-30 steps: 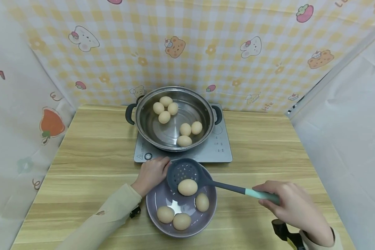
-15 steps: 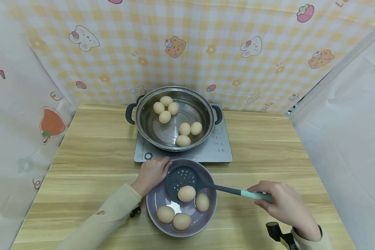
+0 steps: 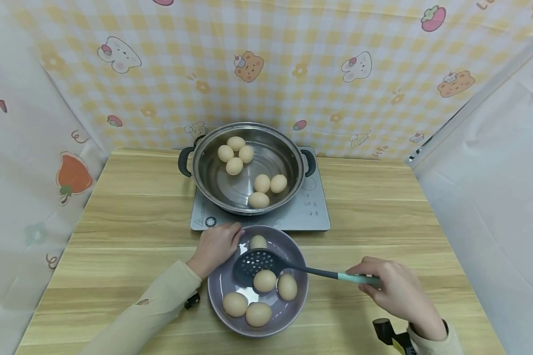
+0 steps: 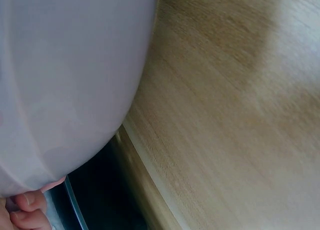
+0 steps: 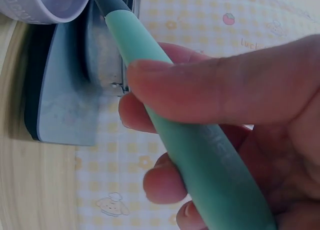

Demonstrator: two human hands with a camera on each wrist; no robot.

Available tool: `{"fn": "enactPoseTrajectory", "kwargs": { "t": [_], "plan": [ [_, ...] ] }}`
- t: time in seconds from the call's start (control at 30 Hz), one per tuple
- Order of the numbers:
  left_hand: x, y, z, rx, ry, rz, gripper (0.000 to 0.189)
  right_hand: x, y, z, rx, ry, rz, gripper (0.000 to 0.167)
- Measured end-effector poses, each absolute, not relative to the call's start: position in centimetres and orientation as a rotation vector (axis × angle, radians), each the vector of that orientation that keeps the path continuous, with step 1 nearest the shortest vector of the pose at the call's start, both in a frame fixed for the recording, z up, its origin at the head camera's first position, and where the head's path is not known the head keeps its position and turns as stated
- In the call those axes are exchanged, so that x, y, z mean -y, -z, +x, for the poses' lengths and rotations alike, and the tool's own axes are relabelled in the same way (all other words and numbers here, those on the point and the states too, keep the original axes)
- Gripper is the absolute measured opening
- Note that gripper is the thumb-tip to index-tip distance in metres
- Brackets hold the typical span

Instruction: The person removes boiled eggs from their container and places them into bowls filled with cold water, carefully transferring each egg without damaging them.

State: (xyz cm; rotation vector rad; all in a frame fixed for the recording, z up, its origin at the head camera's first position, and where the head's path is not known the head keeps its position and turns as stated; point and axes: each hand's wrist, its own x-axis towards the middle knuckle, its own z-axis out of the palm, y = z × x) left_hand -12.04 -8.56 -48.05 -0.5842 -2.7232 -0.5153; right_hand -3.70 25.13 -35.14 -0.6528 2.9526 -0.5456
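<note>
My right hand (image 3: pixel 393 291) grips the mint-green handle of a slotted skimmer (image 3: pixel 257 261), thumb on top and fingers curled beneath in the right wrist view. The skimmer's dark perforated head is low inside a purple bowl (image 3: pixel 217 305). One egg (image 3: pixel 264 281) sits at the head's near edge, overlapping it. Another egg (image 3: pixel 258 242) lies behind the head, and several more lie at the right and front of the bowl. My left hand (image 3: pixel 217 246) holds the bowl's far-left rim; its curled fingertips (image 4: pixel 31 200) show against the bowl in the left wrist view.
Directly behind the bowl, a steel pot (image 3: pixel 248 130) with two black handles stands on a silver induction cooker (image 3: pixel 311 217). Several eggs (image 3: pixel 234 166) lie in the pot in two groups. A yellow checked cloth (image 3: pixel 293 74) hangs behind the wooden table (image 3: pixel 373 207).
My right hand has moved left and slightly nearer, bringing the skimmer head down and toward the bowl's front. An egg at the bowl's back has come into view. The left hand stays put.
</note>
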Motion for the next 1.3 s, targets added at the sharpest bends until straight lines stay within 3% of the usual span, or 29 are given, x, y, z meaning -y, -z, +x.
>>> {"fn": "enactPoseTrajectory", "kwargs": {
  "t": [0.87, 1.3],
  "plan": [
    [8.7, 48.2, -12.1, 2.631, 0.523, -0.606, 0.012, -25.3, 35.2, -4.3, -3.118, 0.706, -0.917, 0.05],
    [8.8, 48.3, -11.9, 2.644, 0.597, -0.577, 0.012, -24.9, 32.9, -6.2, -3.201, 0.847, -0.923, 0.045]
  ]
}}
